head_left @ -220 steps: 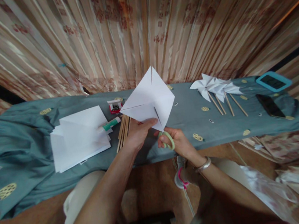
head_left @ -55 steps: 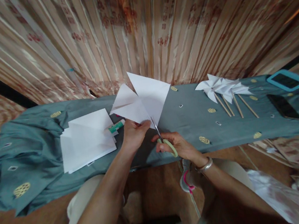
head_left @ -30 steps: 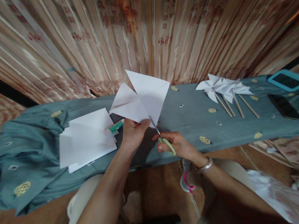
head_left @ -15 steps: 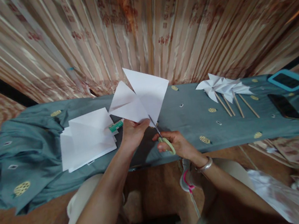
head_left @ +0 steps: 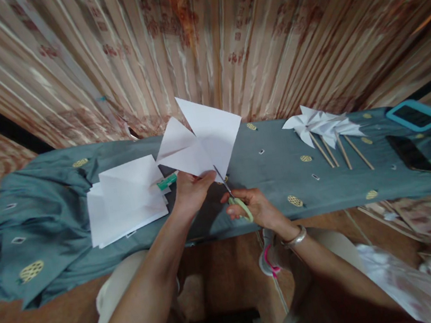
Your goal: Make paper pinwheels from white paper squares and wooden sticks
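My left hand pinches the lower edge of a white sheet of paper, which is partly slit into flaps and held up above the cloth. In my right hand is a pair of scissors with light green handles. Their blades point up and away, with the tips at the paper's lower edge beside my left thumb. Left of my left hand lies a stack of white paper sheets. A small green item sits at the stack's right edge, partly behind my hand.
On the right lie several white paper pinwheels on wooden sticks, a dark phone and a blue-framed device. A grey-green cloth covers the narrow table. A pleated curtain hangs behind, and a plastic bag lies at lower right.
The paper in my left hand has shifted very slightly to the left. Both hands and the scissors stay almost where they were.
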Motion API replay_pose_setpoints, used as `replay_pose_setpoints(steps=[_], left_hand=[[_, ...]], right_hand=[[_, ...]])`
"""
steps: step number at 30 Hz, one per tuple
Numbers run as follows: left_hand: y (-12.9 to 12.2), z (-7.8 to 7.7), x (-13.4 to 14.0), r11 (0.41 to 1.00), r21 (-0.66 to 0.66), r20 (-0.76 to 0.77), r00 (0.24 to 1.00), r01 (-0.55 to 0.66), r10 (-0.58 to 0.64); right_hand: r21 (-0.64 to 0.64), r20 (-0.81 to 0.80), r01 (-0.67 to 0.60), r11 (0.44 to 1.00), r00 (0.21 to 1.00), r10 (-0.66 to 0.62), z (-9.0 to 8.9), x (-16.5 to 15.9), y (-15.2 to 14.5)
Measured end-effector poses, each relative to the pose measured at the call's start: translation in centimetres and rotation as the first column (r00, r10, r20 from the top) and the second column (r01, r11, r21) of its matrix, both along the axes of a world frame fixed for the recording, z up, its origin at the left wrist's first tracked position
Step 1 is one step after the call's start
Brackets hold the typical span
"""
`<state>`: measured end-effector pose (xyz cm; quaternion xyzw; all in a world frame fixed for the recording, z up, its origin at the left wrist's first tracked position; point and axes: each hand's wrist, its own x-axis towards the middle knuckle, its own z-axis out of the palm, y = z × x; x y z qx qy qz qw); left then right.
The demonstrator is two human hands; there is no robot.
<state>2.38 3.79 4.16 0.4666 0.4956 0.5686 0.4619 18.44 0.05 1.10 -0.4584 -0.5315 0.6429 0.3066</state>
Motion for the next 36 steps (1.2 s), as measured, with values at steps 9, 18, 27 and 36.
replay_pose_setpoints(steps=[9, 18, 27, 36], left_hand=[[-0.22, 0.36, 0.02, 1.0, -0.012, 0.004, 1.0, -0.004, 0.004], [-0.09, 0.07, 0.05, 1.0, -0.017, 0.018, 1.0, -0.013, 0.013], [0.02, -0.09, -0.08, 0.999, -0.032, 0.071, 0.998, 0.006, -0.003], [-0.13, 0.1, -0.07, 0.999, -0.036, -0.029, 1.0, -0.011, 0.01]], right_hand=[[-0.025, -0.023, 0.033, 0.999, 0.999, -0.034, -0.15, -0.18, 0.01], [-0.033, -0.038, 0.057, 0.998, 0.998, -0.059, -0.11, -0.23, -0.03], [0.0, -0.029, -0.032, 0.999, 0.999, 0.032, 0.18, 0.03, -0.18], [0.037, -0.04, -0.059, 0.998, 0.997, 0.061, 0.27, 0.33, -0.3]])
